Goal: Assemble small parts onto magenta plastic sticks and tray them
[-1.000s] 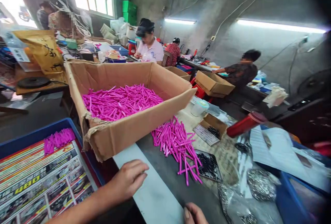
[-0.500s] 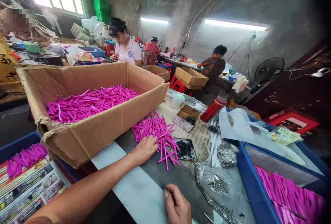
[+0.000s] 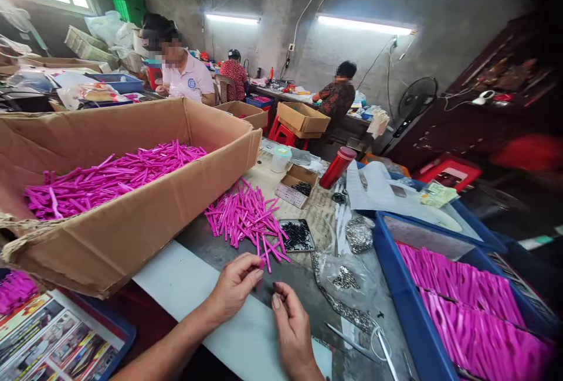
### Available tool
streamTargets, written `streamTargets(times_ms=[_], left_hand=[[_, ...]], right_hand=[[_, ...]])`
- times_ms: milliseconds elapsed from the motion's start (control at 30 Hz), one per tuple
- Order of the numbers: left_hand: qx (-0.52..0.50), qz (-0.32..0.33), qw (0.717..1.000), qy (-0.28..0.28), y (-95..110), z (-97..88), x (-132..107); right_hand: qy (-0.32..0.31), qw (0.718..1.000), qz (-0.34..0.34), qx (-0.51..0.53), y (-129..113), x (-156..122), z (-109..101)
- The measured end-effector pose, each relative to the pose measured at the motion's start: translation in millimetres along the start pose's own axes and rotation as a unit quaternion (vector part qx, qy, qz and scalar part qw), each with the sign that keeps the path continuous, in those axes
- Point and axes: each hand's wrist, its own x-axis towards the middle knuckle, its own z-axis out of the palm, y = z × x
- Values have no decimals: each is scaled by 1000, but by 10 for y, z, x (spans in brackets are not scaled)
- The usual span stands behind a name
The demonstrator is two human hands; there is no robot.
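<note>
My left hand (image 3: 235,284) is closed in a pinch on a pink plastic piece (image 3: 262,262) at the near edge of a loose pile of pink pieces (image 3: 244,217) on the grey worktable (image 3: 303,287). My right hand (image 3: 292,328) sits just right of it, fingers curled together, thumb and forefinger pinching something small that I cannot make out. Both hands almost touch. A small black tray of dark metal parts (image 3: 297,234) lies just beyond the hands.
A big cardboard box (image 3: 132,217) full of pink pieces stands at the left. A blue bin (image 3: 396,293) of pink pieces is at the right. Clear bags of metal parts (image 3: 347,278), a red flask (image 3: 336,168) and a small carton (image 3: 294,184) lie between. Three people work at far tables.
My left hand has drawn back from the pink pile toward me with a piece pinched. My right hand has risen to meet it. The view has swung rightward.
</note>
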Motion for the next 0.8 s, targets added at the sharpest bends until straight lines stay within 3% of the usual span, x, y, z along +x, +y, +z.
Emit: streamTargets(times_ms=[133, 233, 367, 500, 633, 733, 800], left_hand=[[-238, -125, 963, 35, 13, 219, -54], [-313, -161, 934, 54, 50, 285, -49], [-365, -178, 913, 39, 105, 281, -36], [-328, -167, 930, -8, 100, 216, -23], [-244, -148, 956, -72, 67, 109, 40], [-111, -74, 987, -94, 95, 62, 108], [4, 4, 992, -127, 147, 67, 143]], right_hand=[[-29, 998, 19, 59, -21, 31, -24], [-31, 996, 39, 76, -19, 50, -46], [-55, 996, 43, 60, -32, 63, -99], [-68, 997, 44, 4, -88, 83, -240], [-69, 992, -12, -103, -159, 129, -468], [-90, 979, -58, -174, -203, 169, -618], [-107, 969, -77, -207, -224, 191, -677]])
